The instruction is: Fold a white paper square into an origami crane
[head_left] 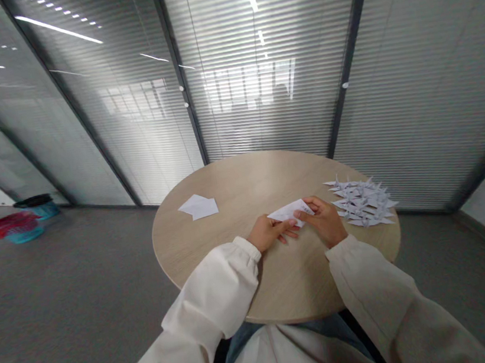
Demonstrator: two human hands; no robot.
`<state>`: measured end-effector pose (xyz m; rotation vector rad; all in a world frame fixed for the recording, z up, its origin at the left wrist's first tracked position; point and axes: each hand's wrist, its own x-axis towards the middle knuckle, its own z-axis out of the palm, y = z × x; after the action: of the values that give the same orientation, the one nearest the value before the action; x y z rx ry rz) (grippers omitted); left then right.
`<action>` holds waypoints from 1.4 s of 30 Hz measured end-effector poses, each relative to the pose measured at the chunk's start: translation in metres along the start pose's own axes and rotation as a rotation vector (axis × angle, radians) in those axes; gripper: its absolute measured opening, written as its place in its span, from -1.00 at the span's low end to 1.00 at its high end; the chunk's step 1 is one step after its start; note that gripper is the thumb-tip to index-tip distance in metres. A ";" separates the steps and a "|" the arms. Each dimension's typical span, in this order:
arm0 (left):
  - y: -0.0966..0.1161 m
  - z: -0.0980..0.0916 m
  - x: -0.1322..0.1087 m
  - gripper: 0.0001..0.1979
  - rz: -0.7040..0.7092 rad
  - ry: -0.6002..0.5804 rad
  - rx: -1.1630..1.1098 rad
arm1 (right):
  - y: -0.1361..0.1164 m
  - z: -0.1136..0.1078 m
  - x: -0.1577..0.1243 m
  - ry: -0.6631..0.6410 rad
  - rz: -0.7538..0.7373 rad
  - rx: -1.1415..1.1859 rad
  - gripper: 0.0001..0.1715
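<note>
Head view:
1. The folded white paper (286, 211) is held just past the middle of the tabletop (242, 175), toward its 1 o'clock
2. The left hand (266, 233) pinches it at its 8 o'clock edge, thumb on top
3. The right hand (326, 221) grips its 3 o'clock end between thumb and fingers
4. Flat white paper (203, 206) lies at the tabletop's 10 o'clock
5. A heap of pointed paper folds (365, 204) sits near 2 o'clock, just beside the right hand
</note>
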<state>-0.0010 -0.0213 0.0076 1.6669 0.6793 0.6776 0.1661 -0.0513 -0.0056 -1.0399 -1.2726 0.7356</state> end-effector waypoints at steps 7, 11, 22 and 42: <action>0.004 -0.001 -0.002 -0.49 -0.005 0.036 0.071 | -0.001 0.001 0.000 -0.024 0.018 0.022 -0.56; 0.002 -0.002 -0.002 -0.49 -0.017 -0.002 0.028 | -0.003 0.001 -0.001 -0.024 0.027 0.037 -0.55; -0.008 0.001 0.002 -0.48 -0.055 -0.110 -0.016 | -0.005 0.002 -0.003 -0.067 0.027 0.024 -0.57; -0.004 0.005 -0.002 -0.51 -0.055 -0.202 -0.008 | -0.009 0.004 -0.003 -0.109 0.033 0.018 -0.57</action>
<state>0.0011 -0.0256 0.0030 1.6763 0.5742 0.4652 0.1607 -0.0566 0.0013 -1.0201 -1.3425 0.8374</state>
